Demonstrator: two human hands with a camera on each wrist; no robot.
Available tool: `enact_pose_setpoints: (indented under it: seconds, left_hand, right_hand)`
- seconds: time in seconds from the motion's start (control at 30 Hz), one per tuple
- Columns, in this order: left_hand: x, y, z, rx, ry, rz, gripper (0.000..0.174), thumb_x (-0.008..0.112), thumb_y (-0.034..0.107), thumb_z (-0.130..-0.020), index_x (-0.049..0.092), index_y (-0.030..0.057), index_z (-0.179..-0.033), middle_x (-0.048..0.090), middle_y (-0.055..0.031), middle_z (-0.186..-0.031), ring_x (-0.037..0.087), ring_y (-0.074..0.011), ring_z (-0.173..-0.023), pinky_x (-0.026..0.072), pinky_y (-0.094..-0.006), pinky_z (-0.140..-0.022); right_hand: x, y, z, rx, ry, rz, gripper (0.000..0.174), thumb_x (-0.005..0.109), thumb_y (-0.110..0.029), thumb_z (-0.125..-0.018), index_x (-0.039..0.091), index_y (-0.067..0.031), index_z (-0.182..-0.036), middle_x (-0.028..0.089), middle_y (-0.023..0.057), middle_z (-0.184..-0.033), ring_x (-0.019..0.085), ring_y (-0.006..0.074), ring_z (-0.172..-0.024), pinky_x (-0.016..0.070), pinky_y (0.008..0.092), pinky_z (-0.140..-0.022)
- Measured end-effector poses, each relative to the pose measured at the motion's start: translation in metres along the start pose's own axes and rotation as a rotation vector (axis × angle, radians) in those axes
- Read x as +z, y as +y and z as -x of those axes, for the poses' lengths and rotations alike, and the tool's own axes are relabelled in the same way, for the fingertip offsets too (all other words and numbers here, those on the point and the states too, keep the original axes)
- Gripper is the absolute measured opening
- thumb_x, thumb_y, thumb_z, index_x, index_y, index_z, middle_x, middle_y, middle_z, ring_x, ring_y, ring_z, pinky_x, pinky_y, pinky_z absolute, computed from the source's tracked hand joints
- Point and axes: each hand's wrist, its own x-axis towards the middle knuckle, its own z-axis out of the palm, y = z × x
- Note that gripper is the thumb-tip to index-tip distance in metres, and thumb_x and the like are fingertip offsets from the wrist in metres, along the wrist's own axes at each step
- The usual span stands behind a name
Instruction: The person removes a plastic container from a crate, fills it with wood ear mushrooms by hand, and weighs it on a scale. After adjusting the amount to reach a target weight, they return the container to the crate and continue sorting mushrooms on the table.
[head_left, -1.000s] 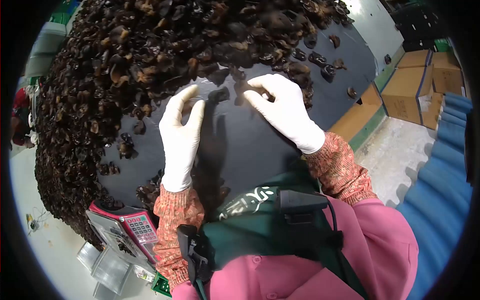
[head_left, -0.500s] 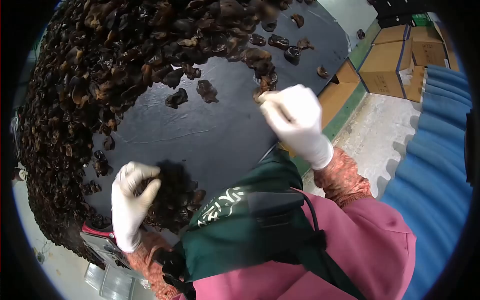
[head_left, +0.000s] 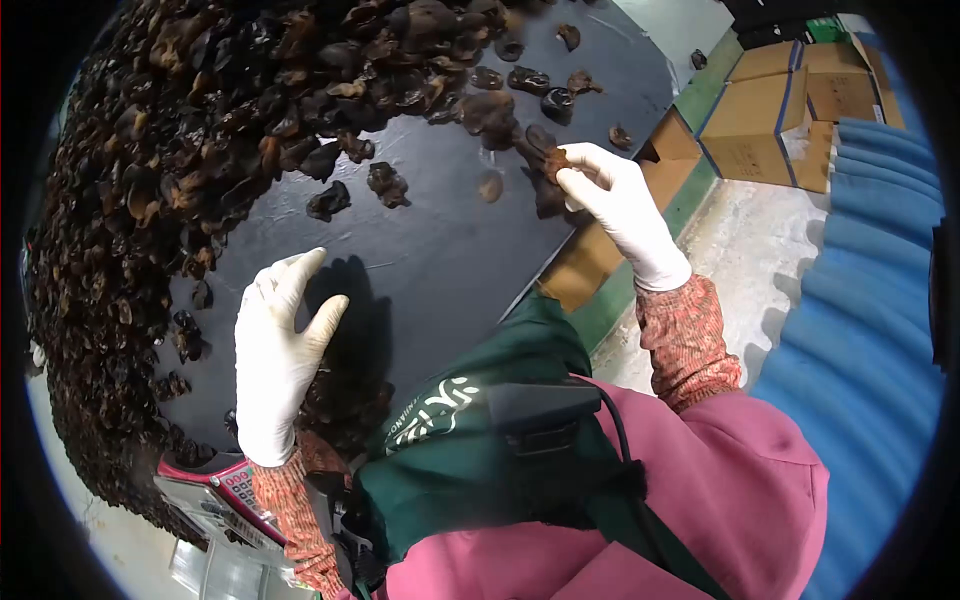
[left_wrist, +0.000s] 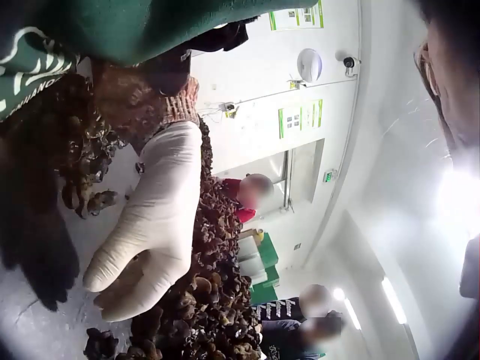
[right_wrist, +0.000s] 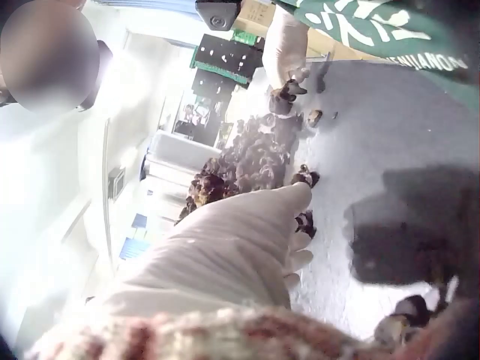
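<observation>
Dark, wrinkled brown pieces (head_left: 200,140) are heaped across a dark grey table surface (head_left: 430,240). At the heap's right end, the white-gloved right hand (head_left: 625,215) pinches a reddish-brown piece (head_left: 552,165) between thumb and fingers. The gloved left hand (head_left: 272,355) is held above the lower left of the surface, thumb and fingers apart, holding nothing. Two loose pieces, one a dark cluster (head_left: 328,200), lie between the hands. In the left wrist view a gloved hand (left_wrist: 157,217) has its fingers apart. The right wrist view shows a foreground glove (right_wrist: 225,247) and a farther glove (right_wrist: 286,49) holding dark pieces.
A red-edged scale (head_left: 225,485) stands at the lower left, beside more pieces near the green apron (head_left: 470,440). Cardboard boxes (head_left: 750,120) and blue corrugated material (head_left: 850,280) are at the right. Other people (left_wrist: 251,193) stand beyond the heap.
From near the middle, the hands have moved apart. The left moved down-left, then slightly up, its fingers spreading. The right went to the heap's right end and now pinches a piece. The head view has shifted.
</observation>
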Motion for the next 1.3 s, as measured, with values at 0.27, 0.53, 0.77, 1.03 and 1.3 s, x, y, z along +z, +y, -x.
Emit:
enact_pose_setpoints:
  seconds: [0.27, 0.53, 0.77, 1.03, 1.3]
  left_hand:
    - [0.013, 0.003, -0.013, 0.05, -0.016, 0.048, 0.043, 0.082, 0.012, -0.087, 0.071, 0.0062, -0.128, 0.071, -0.0114, -0.12, 0.067, -0.0295, -0.112, 0.0513, -0.0384, -0.1]
    - [0.028, 0.001, -0.021, 0.042, 0.06, -0.013, 0.033, 0.078, 0.011, -0.089, 0.071, 0.0075, -0.12, 0.071, -0.0096, -0.116, 0.066, -0.0304, -0.108, 0.0523, -0.0394, -0.097]
    - [0.038, -0.017, -0.035, 0.03, 0.336, -0.03, 0.036, 0.078, 0.005, -0.089, 0.07, 0.0055, -0.125, 0.069, -0.0087, -0.121, 0.068, -0.025, -0.102, 0.0559, -0.0343, -0.091]
    - [0.057, -0.039, -0.07, -0.032, 0.293, 0.135, 0.025, 0.078, 0.003, -0.09, 0.072, 0.0037, -0.115, 0.071, -0.0062, -0.106, 0.068, -0.0153, -0.09, 0.0535, -0.027, -0.08]
    - [0.051, -0.036, -0.052, -0.343, 0.164, 1.166, 0.023, 0.071, 0.008, -0.101, 0.071, -0.0042, -0.121, 0.076, -0.0102, -0.103, 0.075, -0.0165, -0.084, 0.0592, -0.027, -0.076]
  right_hand:
    - [-0.072, -0.032, 0.031, 0.103, -0.325, 0.752, 0.032, 0.075, -0.026, -0.089, 0.072, -0.0043, -0.113, 0.069, 0.0049, -0.089, 0.064, 0.0163, -0.076, 0.0521, 0.0309, -0.073]
    - [0.012, -0.024, 0.003, -0.637, -0.089, 0.883, 0.027, 0.075, -0.018, -0.088, 0.073, -0.0087, -0.113, 0.071, 0.0087, -0.104, 0.068, 0.0287, -0.099, 0.0529, 0.0395, -0.089]
    - [0.05, 0.019, -0.034, -0.672, -0.053, 0.64, 0.019, 0.07, -0.005, -0.09, 0.07, -0.0077, -0.109, 0.069, 0.0087, -0.1, 0.068, 0.0274, -0.087, 0.0561, 0.0367, -0.078]
    - [0.114, -0.021, -0.005, -0.886, -0.209, 0.423, 0.035, 0.072, -0.019, -0.092, 0.067, -0.005, -0.124, 0.068, 0.0124, -0.11, 0.069, 0.03, -0.09, 0.0553, 0.0394, -0.079]
    - [0.138, 0.007, -0.066, -0.876, -0.024, 0.779, 0.028, 0.076, -0.015, -0.088, 0.071, -0.0089, -0.114, 0.068, 0.0043, -0.11, 0.066, 0.0193, -0.087, 0.0547, 0.0331, -0.075]
